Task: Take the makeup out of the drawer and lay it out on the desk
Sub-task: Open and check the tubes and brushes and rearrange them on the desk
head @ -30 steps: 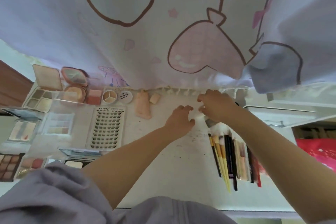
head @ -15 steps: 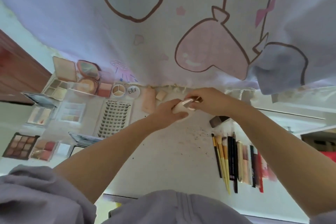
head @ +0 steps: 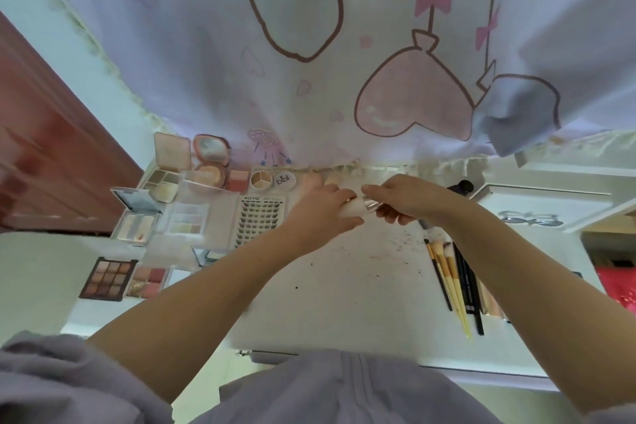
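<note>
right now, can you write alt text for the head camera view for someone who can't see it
Both hands hold a small pale tube with a silver collar above a white desk: left hand, right hand. Open palettes and a lash tray lie left, brushes right, a cartoon-print curtain behind.

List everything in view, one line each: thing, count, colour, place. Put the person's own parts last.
desk: one, white, centre
eyeshadow palette: one, brown shades, near left
blush palette: one, pink and red, beside the eyeshadow palette
lash tray: one, white with dark lashes, left of the hands
open compacts: several, peach and cream, far left
brushes and pencils: a bundle, yellow and black, right
curtain: one, pale with pink heart, behind the desk
small bottle: one, cream with silver band, held between both hands
left hand: grips the cream end
right hand: grips the silver end
</note>
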Available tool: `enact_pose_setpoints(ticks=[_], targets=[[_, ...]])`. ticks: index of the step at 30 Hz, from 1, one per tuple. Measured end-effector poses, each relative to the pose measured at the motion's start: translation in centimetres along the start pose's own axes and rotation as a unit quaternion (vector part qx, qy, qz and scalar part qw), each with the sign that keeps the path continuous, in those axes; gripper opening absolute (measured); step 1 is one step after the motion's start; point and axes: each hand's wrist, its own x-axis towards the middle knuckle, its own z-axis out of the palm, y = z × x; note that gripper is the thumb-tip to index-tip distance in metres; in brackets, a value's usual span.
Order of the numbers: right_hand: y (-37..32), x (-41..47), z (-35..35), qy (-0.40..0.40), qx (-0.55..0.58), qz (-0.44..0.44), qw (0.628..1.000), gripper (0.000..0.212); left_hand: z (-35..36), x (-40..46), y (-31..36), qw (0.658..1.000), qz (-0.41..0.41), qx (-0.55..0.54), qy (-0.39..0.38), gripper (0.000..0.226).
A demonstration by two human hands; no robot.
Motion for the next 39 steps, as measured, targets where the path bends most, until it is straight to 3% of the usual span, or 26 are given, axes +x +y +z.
enact_pose_setpoints(ticks=[3,7,11,18,25,28,32,35,39], targets=[[0.1,-1.2,0.7,0.017,-0.027,-0.035,0.999,0.039,-0.9,-0.6,0.0,0.999,0.003,-0.035,-0.040,0.035],[0.3,-3.2,0.9,0.000,-0.115,-0.113,0.987,0.025,-1.7,-1.4,-0.4,0.974,-0.042,-0.179,-0.132,0.027],[0.5,-4.4,0.5,-0.018,-0.127,-0.184,0.974,0.033,-2.5,-2.0,-1.1,0.842,-0.134,-0.426,-0.303,0.028],[0.9,-5.4,0.1,0.035,-0.054,-0.249,0.966,0.022,-2.1,-2.0,-1.1,0.731,-0.202,-0.586,-0.285,0.041],[0.8,-5.7,0.7,0.132,-0.151,-0.336,0.920,0.024,-0.9,-1.9,-1.3,0.623,-0.210,-0.694,-0.294,0.037],[1.2,-5.6,-0.2,0.082,-0.087,-0.327,0.938,0.035,-0.1,-1.4,-1.1,0.622,-0.195,-0.702,-0.288,0.037],[1.8,-4.9,-2.3,-0.038,0.138,-0.187,0.972,0.021,0.4,-0.3,-0.8,0.675,-0.205,-0.651,-0.280,0.043],[1.8,-3.8,-2.6,-0.091,0.092,-0.121,0.984,0.051,0.7,0.5,-0.7,0.694,-0.210,-0.628,-0.284,0.036],[2.1,-2.4,-2.8,-0.108,0.062,-0.128,0.984,0.024,0.6,1.0,-1.4,0.692,-0.223,-0.625,-0.286,0.040]])
